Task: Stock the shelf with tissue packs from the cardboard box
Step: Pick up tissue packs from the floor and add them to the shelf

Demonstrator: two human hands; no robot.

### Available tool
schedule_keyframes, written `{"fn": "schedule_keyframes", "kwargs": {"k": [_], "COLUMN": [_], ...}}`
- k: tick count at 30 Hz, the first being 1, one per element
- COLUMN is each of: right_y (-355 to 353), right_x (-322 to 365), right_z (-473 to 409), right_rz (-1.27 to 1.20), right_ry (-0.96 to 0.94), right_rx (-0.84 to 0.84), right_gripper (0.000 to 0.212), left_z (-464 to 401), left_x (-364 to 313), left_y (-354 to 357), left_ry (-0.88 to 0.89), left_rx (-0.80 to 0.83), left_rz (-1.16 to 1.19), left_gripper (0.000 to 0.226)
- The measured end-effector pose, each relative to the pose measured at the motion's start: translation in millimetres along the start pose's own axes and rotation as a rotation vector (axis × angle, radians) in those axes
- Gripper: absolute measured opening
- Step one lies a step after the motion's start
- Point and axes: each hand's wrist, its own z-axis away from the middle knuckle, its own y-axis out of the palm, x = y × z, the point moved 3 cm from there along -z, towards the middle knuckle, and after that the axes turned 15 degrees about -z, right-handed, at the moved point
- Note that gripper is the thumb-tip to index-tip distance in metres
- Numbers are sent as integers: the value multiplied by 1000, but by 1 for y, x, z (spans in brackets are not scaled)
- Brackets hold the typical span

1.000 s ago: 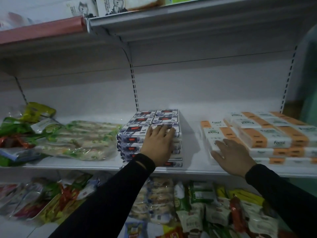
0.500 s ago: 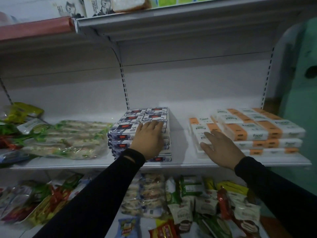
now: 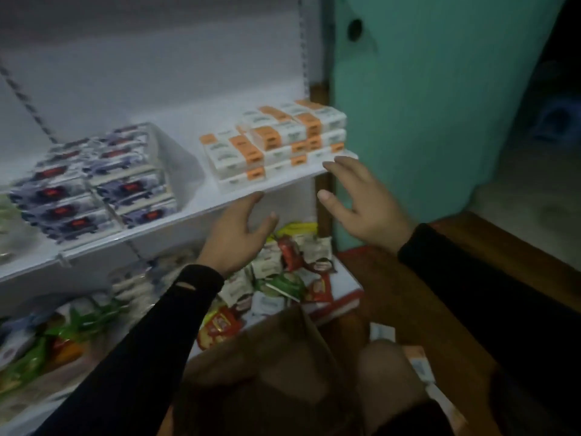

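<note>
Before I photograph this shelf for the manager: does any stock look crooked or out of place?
The orange-and-white tissue packs look uneven: the front-left pile sits lower and further forward than the rest. The blue-and-white packs are stacked squarely. Below, the mixed snack packets lie loose in a jumble. Both hands are empty.

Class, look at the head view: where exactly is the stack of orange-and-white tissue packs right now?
The stack of orange-and-white tissue packs sits at the right end of the white middle shelf, right of the purple-and-white packs, beside the green wall.
</note>
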Motion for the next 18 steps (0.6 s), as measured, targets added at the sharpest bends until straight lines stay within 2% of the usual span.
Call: {"fn": "schedule_keyframes", "kwargs": {"k": [6, 11, 14, 18], "right_y": [-53, -68, -55, -8], "right_x": [-79, -163, -219, -300], "right_z": [96, 171, 204, 229], "right_rz": [114, 88, 56, 6], "right_ry": [249, 523, 685, 917], "right_rx": [-136, -193, -183, -52], "right_gripper": [57, 57, 58, 62], "left_z": [-12, -26, -34, -50], "left_x": [-93, -151, -165, -166], "left_y": [95, 185, 248, 336], "left_ry": [227, 401, 454, 439], "left_rx": [183, 339, 507, 712], "left_rz": [14, -20, -56, -133], "left_gripper": [59, 59, 65, 68]}}
